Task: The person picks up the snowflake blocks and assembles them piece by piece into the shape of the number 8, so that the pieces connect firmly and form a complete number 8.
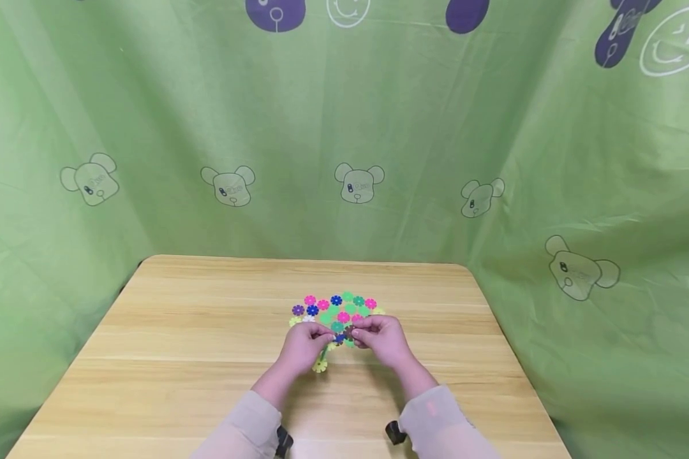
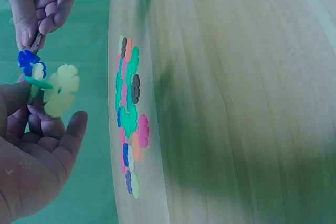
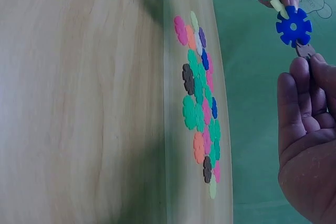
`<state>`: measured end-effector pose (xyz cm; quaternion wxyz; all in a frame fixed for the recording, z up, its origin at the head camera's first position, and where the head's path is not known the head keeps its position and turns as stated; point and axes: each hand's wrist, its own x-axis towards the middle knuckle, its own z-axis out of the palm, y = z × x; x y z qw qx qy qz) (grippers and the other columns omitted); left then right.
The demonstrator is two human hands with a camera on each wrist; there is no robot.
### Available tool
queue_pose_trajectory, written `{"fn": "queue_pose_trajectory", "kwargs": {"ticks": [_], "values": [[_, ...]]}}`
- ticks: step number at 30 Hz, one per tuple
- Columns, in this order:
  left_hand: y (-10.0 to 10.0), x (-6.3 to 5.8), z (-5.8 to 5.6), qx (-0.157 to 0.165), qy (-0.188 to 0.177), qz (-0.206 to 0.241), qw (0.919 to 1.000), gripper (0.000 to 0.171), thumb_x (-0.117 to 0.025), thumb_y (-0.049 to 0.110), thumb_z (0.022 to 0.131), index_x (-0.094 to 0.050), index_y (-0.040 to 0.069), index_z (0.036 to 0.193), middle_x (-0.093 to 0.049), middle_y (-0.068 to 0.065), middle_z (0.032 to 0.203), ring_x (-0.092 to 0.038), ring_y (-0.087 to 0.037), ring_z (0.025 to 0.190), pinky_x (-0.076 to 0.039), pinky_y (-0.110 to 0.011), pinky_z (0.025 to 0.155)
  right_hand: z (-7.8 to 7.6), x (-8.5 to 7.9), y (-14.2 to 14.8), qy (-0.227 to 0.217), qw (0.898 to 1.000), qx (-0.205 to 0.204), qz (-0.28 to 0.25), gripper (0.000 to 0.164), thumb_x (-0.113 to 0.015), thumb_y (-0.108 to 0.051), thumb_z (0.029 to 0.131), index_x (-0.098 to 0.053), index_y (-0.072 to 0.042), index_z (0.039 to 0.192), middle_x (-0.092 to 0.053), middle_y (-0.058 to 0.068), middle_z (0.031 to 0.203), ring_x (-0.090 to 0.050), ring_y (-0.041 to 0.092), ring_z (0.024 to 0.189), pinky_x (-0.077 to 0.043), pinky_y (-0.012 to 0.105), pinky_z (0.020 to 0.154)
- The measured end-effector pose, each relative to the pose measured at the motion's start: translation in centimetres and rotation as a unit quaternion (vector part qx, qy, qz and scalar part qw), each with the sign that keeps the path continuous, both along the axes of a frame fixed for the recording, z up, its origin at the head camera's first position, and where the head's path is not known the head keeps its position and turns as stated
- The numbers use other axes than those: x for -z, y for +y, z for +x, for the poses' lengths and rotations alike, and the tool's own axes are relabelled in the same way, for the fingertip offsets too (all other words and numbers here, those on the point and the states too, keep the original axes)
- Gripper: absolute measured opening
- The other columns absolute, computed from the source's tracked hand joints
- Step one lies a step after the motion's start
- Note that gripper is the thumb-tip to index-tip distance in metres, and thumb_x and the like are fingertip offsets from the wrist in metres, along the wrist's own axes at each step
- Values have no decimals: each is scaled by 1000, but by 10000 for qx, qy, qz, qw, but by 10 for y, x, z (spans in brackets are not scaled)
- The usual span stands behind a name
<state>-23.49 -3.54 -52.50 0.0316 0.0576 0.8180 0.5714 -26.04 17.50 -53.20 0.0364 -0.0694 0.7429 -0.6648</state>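
Observation:
Above the table, my left hand (image 1: 304, 347) pinches a small chain of linked snowflake discs. In the left wrist view a pale yellow disc (image 2: 65, 85), a green disc (image 2: 39, 82) seen edge-on and a blue disc (image 2: 27, 59) join at angles. My right hand (image 1: 386, 341) pinches a brown disc (image 3: 304, 51) between thumb and fingers. In the right wrist view the brown disc's edge meets the notched rim of the blue disc (image 3: 286, 27). The fingers hide part of both pieces.
Loose snowflake discs lie flat beyond the hands, among them a pink disc (image 1: 310, 300), a purple disc (image 1: 298, 310) and several green ones. The wooden table (image 1: 195, 357) reaches back to a green curtain (image 1: 298, 217) with bear prints, which also hangs at both sides.

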Motion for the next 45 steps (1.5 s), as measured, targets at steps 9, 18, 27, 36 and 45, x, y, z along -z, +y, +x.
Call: {"fn": "queue_pose_trajectory", "kwargs": {"ticks": [9, 18, 27, 36, 45], "values": [[-2, 3, -1, -90, 77, 29, 9999, 7, -73, 9, 99, -78, 4, 100, -72, -3, 91, -64, -16, 80, -59, -32, 71, 1, -1, -5, -24, 10000, -20, -43, 16, -73, 14, 91, -71, 17, 107, -76, 23, 97, -74, 18, 74, -65, 34, 73], [2, 6, -3, 262, 239, -5, 9994, 14, -73, 15, 100, -78, 3, 106, -76, -6, 99, -65, -16, 86, -58, -33, 76, 6, 4, -11, 28, 9995, -314, 32, 14, -71, 13, 92, -71, 17, 106, -76, 20, 95, -73, 13, 74, -65, 33, 73], [-2, 5, -3, -24, -34, 76, 10000, 10, -67, 11, 103, -72, 3, 99, -66, -3, 84, -58, -14, 70, -55, -29, 63, -4, 20, -1, -133, 9962, 475, 720, 14, -74, -5, 98, -74, 8, 103, -75, 16, 92, -73, 26, 75, -65, 39, 71], [-2, 4, -3, -103, -321, 264, 9991, 11, -65, 11, 104, -70, 3, 99, -65, -4, 83, -56, -13, 66, -55, -27, 59, -11, 50, 8, 20, 9440, 659, 3233, 20, -78, -20, 96, -77, -2, 105, -74, 5, 93, -69, 21, 88, -60, 46, 87], [-3, 4, -3, -195, -190, 180, 9995, 12, -66, 12, 103, -70, 2, 98, -65, -4, 84, -58, -16, 73, -56, -31, 66, -14, 52, -7, 198, 9161, 526, 3970, 36, -80, -28, 95, -75, 0, 117, -76, 15, 114, -71, 37, 109, -55, 55, 100]]}}
